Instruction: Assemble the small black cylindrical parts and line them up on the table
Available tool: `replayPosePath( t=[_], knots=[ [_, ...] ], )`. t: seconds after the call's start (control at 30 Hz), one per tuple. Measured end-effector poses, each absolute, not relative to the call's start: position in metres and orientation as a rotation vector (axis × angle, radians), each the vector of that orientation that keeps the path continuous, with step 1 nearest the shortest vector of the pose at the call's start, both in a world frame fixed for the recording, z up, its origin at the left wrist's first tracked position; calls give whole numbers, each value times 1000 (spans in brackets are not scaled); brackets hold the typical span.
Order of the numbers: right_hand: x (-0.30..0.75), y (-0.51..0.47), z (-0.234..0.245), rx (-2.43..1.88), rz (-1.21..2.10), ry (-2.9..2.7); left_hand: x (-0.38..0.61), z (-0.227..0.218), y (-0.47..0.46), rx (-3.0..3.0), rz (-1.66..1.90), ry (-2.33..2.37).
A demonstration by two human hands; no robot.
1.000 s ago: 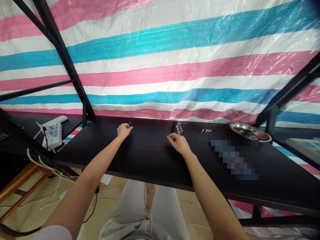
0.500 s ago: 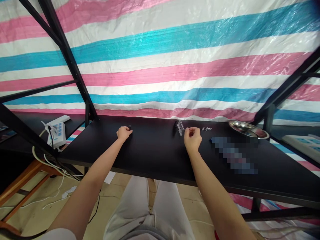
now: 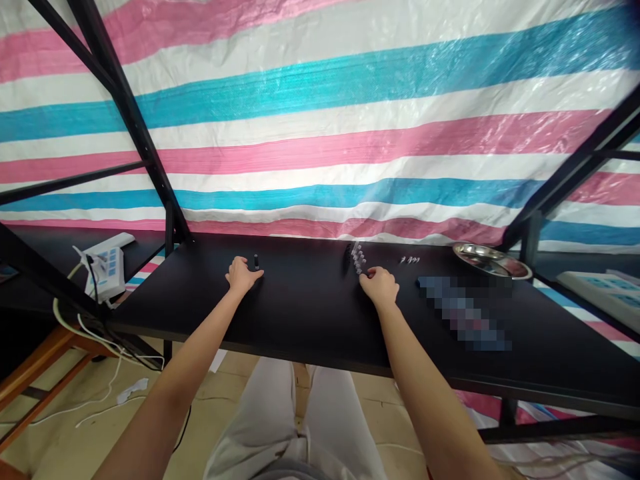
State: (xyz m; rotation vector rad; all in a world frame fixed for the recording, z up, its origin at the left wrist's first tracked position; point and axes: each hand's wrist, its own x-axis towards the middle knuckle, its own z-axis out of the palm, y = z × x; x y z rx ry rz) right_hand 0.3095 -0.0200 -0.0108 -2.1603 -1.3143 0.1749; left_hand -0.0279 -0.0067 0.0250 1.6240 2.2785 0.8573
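On the black table [image 3: 300, 307], my left hand [image 3: 240, 275] has its thumb spread from its fingers. Just beside the thumb, apart from it, stands a small black cylinder [image 3: 256, 261] with a paler lower end. My right hand [image 3: 381, 285] is at the near end of a row of small clear pieces [image 3: 359, 259], thumb and forefinger drawn together in a pinch. What lies between those fingertips is too small to make out. A dark row of small pieces [image 3: 349, 256] runs along the clear row's left side.
Several small clear bits [image 3: 410, 260] lie right of my right hand. Farther right are a round metal tray [image 3: 493, 261] and a blurred-out blue strip [image 3: 463, 313]. A power strip [image 3: 111, 270] with cables is at the left. Black frame posts [image 3: 145, 143] and a striped sheet [image 3: 340, 127] stand behind.
My left hand has let go of the small black cylinder, which now stands free, and its thumb has spread. My right hand has moved slightly left and down to the clear row.
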Motion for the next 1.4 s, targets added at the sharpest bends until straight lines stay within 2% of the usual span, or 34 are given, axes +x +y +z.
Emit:
replayPosePath(
  t=[0.07, 0.17, 0.37, 0.53, 0.83, 1.13, 1.4],
  knots=[
    [310, -19, -12, -2158, 174, -1334, -19, 25, -19, 1732, 1000, 2231],
    [309, -17, -12, -2159, 179, -1357, 6, 26, -39, 2091, 1102, 1894],
    [308, -16, -11, -2159, 158, -1391, 78, 34, -53, 2593, 809, 1270],
    [308, -16, -11, -2160, 158, -1399, 129, 30, -33, 2682, 611, 1302],
    [305, -15, -9, -2149, 160, -1425, 167, 9, -5, 2717, 582, 1435],
    [307, -12, -12, -2135, 136, -1419, 168, 13, 3, 2774, 735, 1438],
    [305, -12, -12, -2141, 149, -1426, 144, 16, 0, 2471, 958, 1301]
  ],
)
